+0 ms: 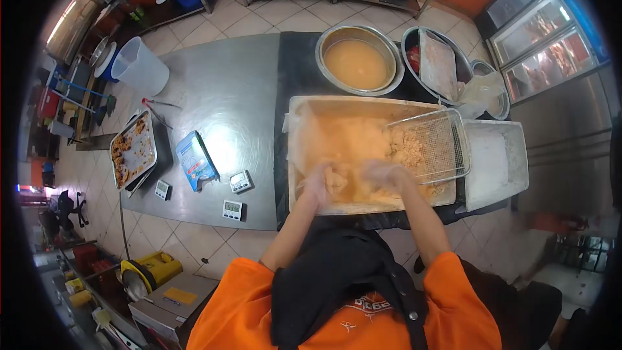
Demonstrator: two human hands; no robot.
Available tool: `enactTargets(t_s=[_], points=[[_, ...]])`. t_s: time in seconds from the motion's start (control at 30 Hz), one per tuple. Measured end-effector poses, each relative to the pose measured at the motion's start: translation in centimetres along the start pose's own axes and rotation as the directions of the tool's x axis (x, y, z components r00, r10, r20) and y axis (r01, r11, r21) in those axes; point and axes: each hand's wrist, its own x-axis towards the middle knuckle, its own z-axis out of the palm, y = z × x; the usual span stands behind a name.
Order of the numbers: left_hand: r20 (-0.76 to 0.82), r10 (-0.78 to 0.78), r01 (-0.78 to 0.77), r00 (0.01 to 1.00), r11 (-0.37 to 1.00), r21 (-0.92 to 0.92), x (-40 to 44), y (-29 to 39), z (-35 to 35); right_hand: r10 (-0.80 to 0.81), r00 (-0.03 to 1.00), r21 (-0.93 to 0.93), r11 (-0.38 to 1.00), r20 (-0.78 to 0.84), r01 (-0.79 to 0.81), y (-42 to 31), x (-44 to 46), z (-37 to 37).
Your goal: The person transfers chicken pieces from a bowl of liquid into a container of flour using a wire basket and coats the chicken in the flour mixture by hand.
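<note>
My left hand point(317, 185), which looks gloved, is in the near left part of a large rectangular tub point(299, 107) of orange-tinted breading flour point(350, 126). Its fingers close on a pale flour-coated piece point(335, 181), probably chicken. My right hand point(387, 174) is over the flour to the right, its fingers smeared by motion. Just beyond it, a wire mesh basket point(435, 142) lies tilted across the tub's right side. Crumbly lumps of breading point(411, 149) show under and beside the mesh.
Behind the tub stands a metal pot point(359, 58) of orange liquid, with a basin point(409, 42) beside it. A white bin point(495, 155) is at right. On the steel table point(240, 110) lie a blue packet point(196, 160), several timers point(240, 181), a crumb-covered tray point(134, 149) and a plastic jug point(139, 68).
</note>
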Motion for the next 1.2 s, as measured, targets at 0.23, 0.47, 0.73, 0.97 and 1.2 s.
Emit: enactTargets(t_s=[0.23,0.47,0.73,0.97,1.2], points=[[-0.047,-0.013,0.018,0.999,0.996,0.091,-0.8,0.5,1.9,-0.146,0.934,-0.145,0.984,-0.326,0.104,6.1,2.7,-3.4],[0.112,-0.005,0.011,0.994,0.999,-0.047,-0.5,0.1,1.1,-0.337,0.859,-0.302,0.926,-0.385,0.227,2.4,1.9,-2.2],[0.268,0.035,-0.008,0.963,0.995,-0.103,-4.0,1.7,4.7,-0.06,0.977,-0.586,0.807,-0.203,-0.072,0.0,2.5,-1.8],[0.134,0.063,-0.041,0.989,0.986,-0.162,-4.7,1.6,5.1,-0.278,0.949,-0.705,0.642,0.153,0.301,3.7,7.5,6.7],[0.361,0.141,-0.053,0.922,0.969,-0.243,-1.1,0.7,0.6,-0.243,0.958,-0.435,0.887,-0.154,0.155,3.6,2.7,0.8]])
